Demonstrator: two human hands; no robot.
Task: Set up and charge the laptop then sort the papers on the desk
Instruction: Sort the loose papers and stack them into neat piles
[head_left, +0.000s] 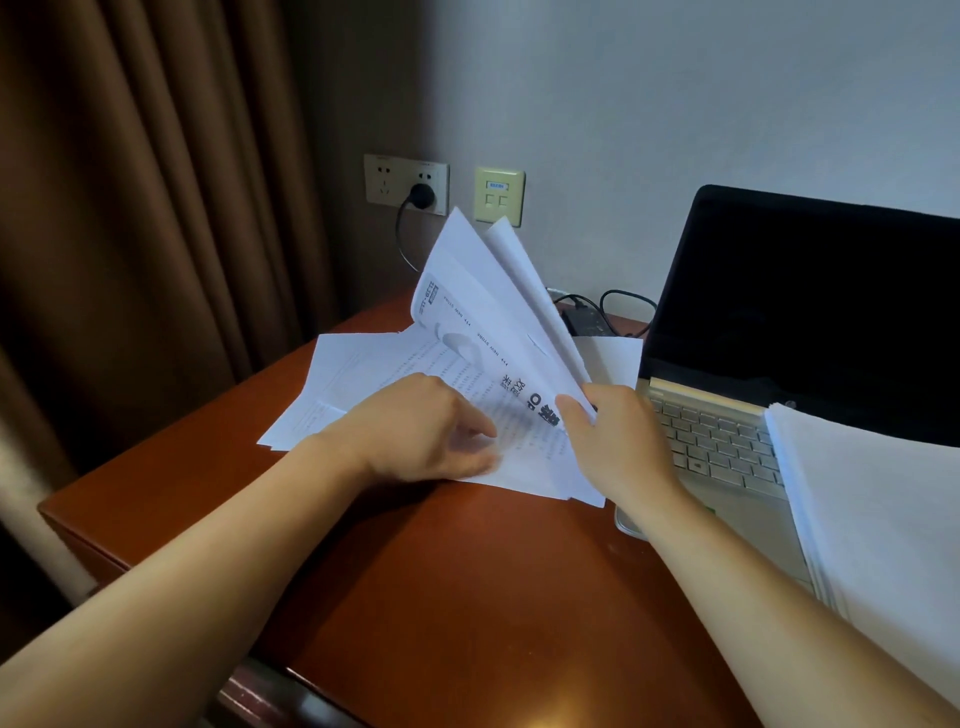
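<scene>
Right hand (613, 436) gripping fanned sheets (488, 312) at lower corner, holding them tilted up toward wall. Left hand (415, 431) lying just beside, on flat printed sheets (353, 379), fingers curling at near edge; blurred, cannot tell grip. Flat sheets sprawling over desk (467, 571) back-left area, one corner nearing left edge. Bare wood stretching toward viewer. Laptop (727, 441) standing open at right, screen dark, white paper stack (883, 493) covering its right part. Fanned sheets showing bold black heading, fine text. Black plug (421, 195) sitting in wall socket.
</scene>
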